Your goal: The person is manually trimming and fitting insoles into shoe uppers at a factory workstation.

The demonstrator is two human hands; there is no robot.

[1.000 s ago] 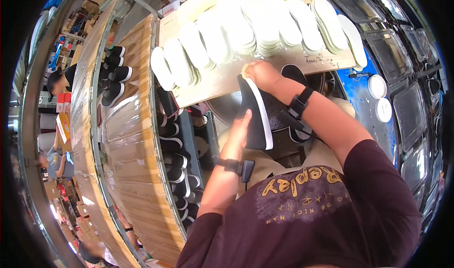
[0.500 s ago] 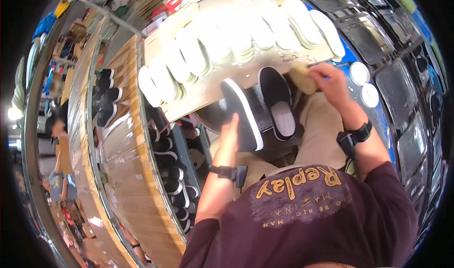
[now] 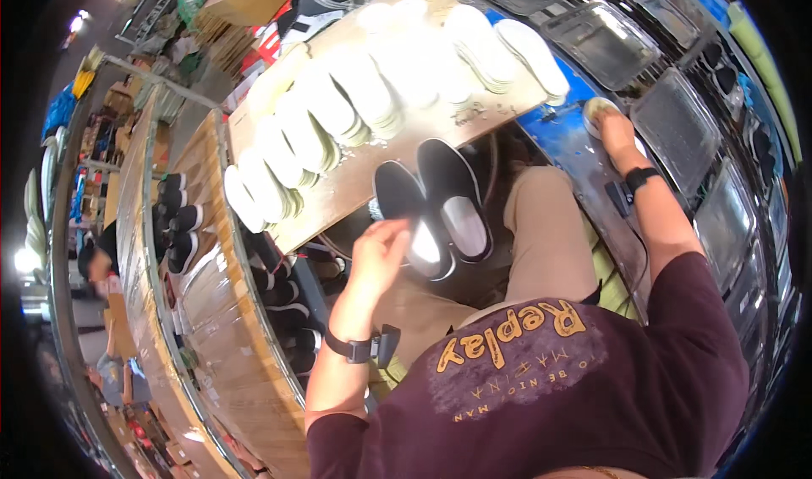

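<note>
Two black slip-on shoes with pale insoles lie side by side in front of me, toes pointing away: the left shoe (image 3: pixel 402 193) and the right shoe (image 3: pixel 448 175). My left hand (image 3: pixel 378 255) is beside the left shoe's opening, its fingers loosely bent and apart, not wrapped round the shoe. Out to the right, my right hand (image 3: pixel 616 132) reaches down to a white round tub (image 3: pixel 590 107) on the blue surface. Its fingers are closed over a round tan pad, mostly hidden under them against the tub.
Stacks of white insoles (image 3: pixel 309 111) cover the board (image 3: pixel 338 200) beyond the shoes. Dark trays (image 3: pixel 677 111) line the right side. A plastic-wrapped rack (image 3: pixel 241 310) stands at left, with black shoes (image 3: pixel 182 251) beyond. Another person (image 3: pixel 114 377) is at far left.
The left shoe, tilted in my left hand before, now lies sole down beside the right one. My right hand has moved right with the pad, from near the shoes to the tub.
</note>
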